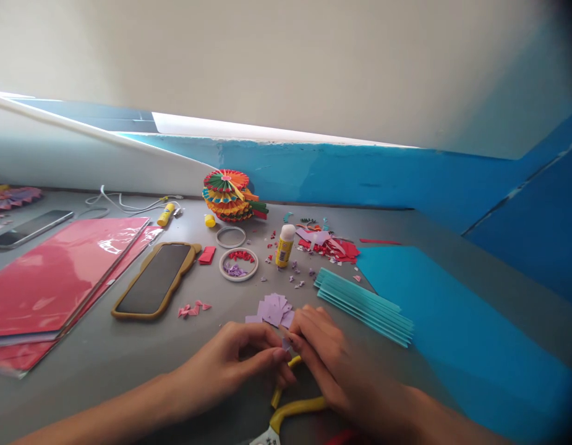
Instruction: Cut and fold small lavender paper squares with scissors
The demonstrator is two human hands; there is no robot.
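Because our left hand and right hand meet at the fingertips, both are drawn narrow, apparently pinching a small lilac paper piece between them. Our fingers hide most of it, so we cannot tell its exact shape or whether it is folded. Just beneath both hands lie yellow-handled scissors, their handles partly under our fingers, where we judge they can be taken up without stretching. Just ahead of the left fingertips sits a loose pile of cut lilac paper squares, probably kept close so that each one is a short reach away. Ahead of the right hand, a stack of pleated turquoise paper strips lies just beside a flat bright-blue paper sheet. Farther ahead, between the hands' line of reach and the wall, a round white-rimmed dish gathers tiny red and lilac folded pieces, seemingly to stop them scattering, while a yellow glue stick with a white cap stands upright to its right. Well ahead of the left hand, a phone in a tan case rests on the grey tabletop, out of our working space.
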